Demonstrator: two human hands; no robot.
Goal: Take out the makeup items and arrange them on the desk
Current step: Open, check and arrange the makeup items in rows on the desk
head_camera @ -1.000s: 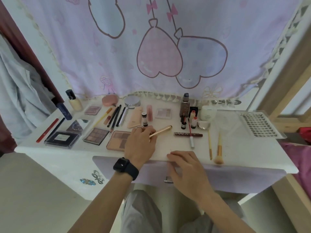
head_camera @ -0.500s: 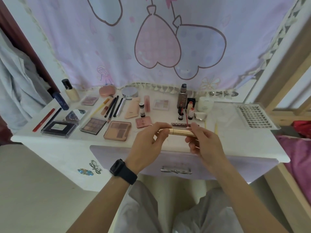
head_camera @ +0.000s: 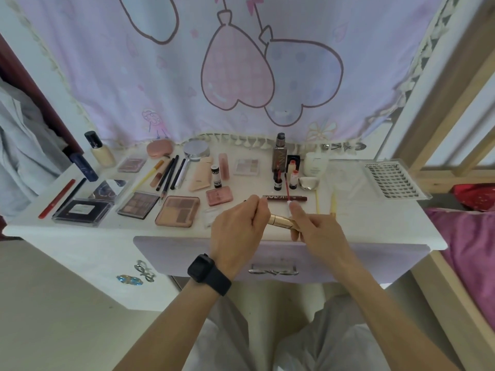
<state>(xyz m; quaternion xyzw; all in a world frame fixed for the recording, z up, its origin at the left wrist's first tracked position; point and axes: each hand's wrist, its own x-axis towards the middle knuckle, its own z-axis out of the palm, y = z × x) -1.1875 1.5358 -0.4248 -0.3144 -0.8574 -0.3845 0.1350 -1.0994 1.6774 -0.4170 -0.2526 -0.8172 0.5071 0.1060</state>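
Grey trousers (head_camera: 334, 344) fill the near edge, with both forearms reaching forward over them. A black watch (head_camera: 207, 274) sits on the left wrist. Beyond it is a lilac drawer (head_camera: 187, 253), closed under the white bench (head_camera: 80, 231).

Just above the bench's front edge the two hands hold a gold tube (head_camera: 281, 220) level between them. The left hand (head_camera: 238, 223) has its grip curled round the tube's left end. The right hand (head_camera: 318, 231) has its grip wrapped round the right end, thumb lying along the top.

Past the hands, a dark brown lettered tube (head_camera: 284, 198) lies crosswise on the bench, with a pink compact (head_camera: 218, 196) to its left. Further left in the same row lie a peach palette (head_camera: 178, 211), a brown palette (head_camera: 138, 204), a black case (head_camera: 80, 211) and a red pencil (head_camera: 56, 195). A clear lash tray (head_camera: 393, 180) lies at the right end.

Along the back stand a pale foundation bottle (head_camera: 100, 151), a round mirror (head_camera: 197, 149), a dark bottle (head_camera: 280, 153) and a white jar (head_camera: 316, 164). Behind them hangs a lilac curtain (head_camera: 241, 62) printed with heart balloons.
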